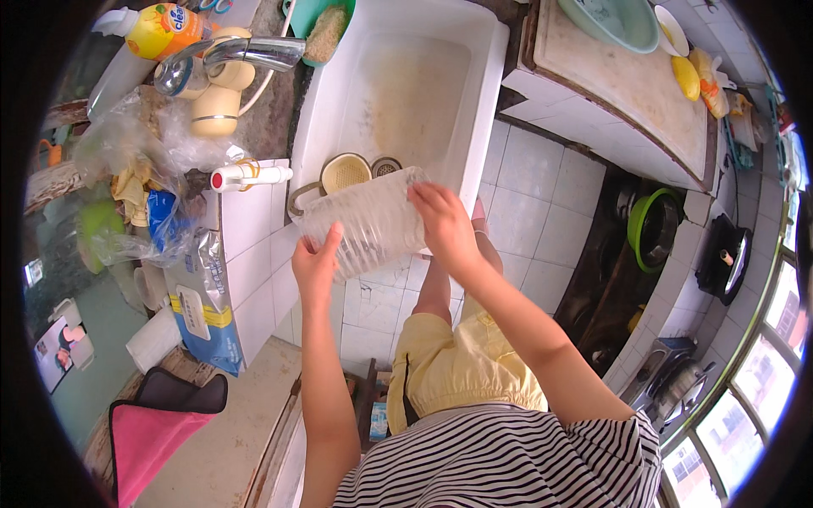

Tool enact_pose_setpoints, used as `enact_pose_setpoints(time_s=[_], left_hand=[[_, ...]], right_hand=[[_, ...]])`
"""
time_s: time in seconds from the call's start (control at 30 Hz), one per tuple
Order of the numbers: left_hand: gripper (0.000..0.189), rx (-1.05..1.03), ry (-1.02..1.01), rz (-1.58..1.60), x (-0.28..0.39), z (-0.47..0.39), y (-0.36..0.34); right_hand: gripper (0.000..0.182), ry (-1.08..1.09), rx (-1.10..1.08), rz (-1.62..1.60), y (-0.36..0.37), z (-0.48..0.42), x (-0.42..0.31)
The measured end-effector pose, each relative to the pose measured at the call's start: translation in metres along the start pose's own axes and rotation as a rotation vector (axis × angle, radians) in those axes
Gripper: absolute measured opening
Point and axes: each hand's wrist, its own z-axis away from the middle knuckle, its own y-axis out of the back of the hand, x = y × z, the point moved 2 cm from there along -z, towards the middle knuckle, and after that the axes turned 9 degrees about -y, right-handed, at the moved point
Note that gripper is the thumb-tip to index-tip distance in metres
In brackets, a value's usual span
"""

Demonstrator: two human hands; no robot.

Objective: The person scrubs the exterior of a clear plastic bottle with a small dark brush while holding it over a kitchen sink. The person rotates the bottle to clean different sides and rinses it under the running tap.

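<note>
A clear ribbed plastic container point(375, 222) is tilted over the near end of a white sink point(419, 108). My left hand point(317, 263) grips its left end, thumb on the near face. My right hand point(444, 222) is at the right end, fingers over the upper corner; its thumb is hidden. Just beyond the container a cream strainer cup point(346, 173) sits in the sink, partly covered by it. Beside the cup is the metal drain strainer point(385, 167). Brownish stains mark the sink's bottom.
A chrome faucet point(254, 54) reaches towards the sink from the left, near a soap bottle point(168, 28) and a green caddy with a sponge point(327, 35). Plastic bags point(165, 133) crowd the left ledge. At right stands a counter with a pale green basin point(613, 22).
</note>
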Motion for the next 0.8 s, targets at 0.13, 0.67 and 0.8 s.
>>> enact_pose_setpoints(time_s=[0.13,0.67,0.8], left_hand=[[0.043,-0.018,0.012,0.062,0.000,-0.003,-0.002],[0.042,-0.060,0.001,0.058,0.014,-0.002,-0.015],[0.042,-0.064,-0.007,0.072,0.018,0.000,-0.016]], right_hand=[[0.051,0.017,-0.050,0.039,0.016,0.048,-0.002],[0.047,-0.011,-0.029,0.179,-0.001,0.036,0.001],[0.047,-0.073,-0.003,0.172,-0.007,-0.006,0.002]])
